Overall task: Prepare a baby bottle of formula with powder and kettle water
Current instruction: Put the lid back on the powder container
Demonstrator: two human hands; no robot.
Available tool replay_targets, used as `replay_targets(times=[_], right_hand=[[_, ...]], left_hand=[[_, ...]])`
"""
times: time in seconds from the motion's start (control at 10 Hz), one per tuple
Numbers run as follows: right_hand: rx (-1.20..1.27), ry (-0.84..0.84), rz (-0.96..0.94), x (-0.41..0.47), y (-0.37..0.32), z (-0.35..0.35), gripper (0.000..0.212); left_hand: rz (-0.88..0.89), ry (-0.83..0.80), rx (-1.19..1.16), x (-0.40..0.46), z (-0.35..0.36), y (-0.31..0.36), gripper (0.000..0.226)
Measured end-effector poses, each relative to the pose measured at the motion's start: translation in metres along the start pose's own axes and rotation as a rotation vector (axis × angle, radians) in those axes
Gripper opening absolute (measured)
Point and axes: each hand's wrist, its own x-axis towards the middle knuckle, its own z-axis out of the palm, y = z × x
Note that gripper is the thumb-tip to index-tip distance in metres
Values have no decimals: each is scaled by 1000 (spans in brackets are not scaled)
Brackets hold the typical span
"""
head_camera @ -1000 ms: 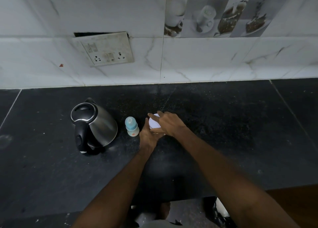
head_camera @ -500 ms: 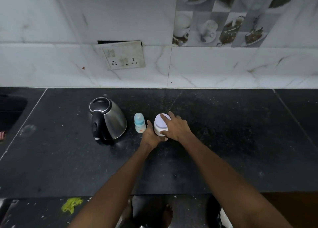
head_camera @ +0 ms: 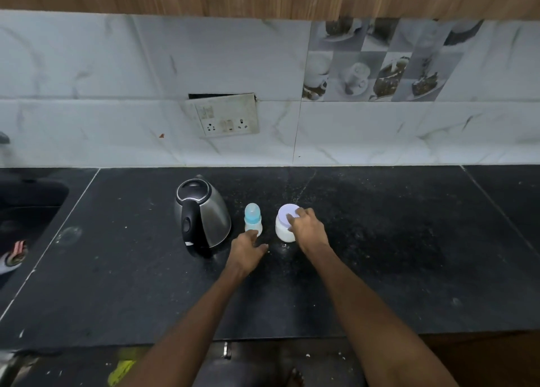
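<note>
A small baby bottle (head_camera: 253, 218) with a blue cap stands upright on the black counter (head_camera: 380, 255). Just right of it stands a white powder jar (head_camera: 284, 224) with a pale lilac lid. My right hand (head_camera: 306, 230) grips the jar from its right side, fingers curled over the lid's edge. My left hand (head_camera: 247, 250) lies low on the counter in front of the bottle, fingers spread, fingertips at the bottle's base. A steel kettle (head_camera: 203, 214) with a black lid and handle stands left of the bottle.
A sink (head_camera: 26, 211) is sunk into the counter at the far left. A loose socket plate (head_camera: 226, 116) hangs on the marble-tiled wall behind. The counter's front edge runs below my forearms, with floor beneath.
My left hand has let go of the jar and moved left, down in front of the bottle. My right hand stays on the jar. The camera has tilted up and back.
</note>
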Motion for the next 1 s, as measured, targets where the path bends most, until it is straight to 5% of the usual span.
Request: replay_targets(times=[0.7, 1.0], right_hand=[[-81, -51, -145, 12, 18, -4, 50], [-19, 240, -48, -4, -12, -58, 48]], left_hand=[[99, 9, 76, -5, -6, 2, 39], [335, 251, 149, 2, -62, 47, 39]])
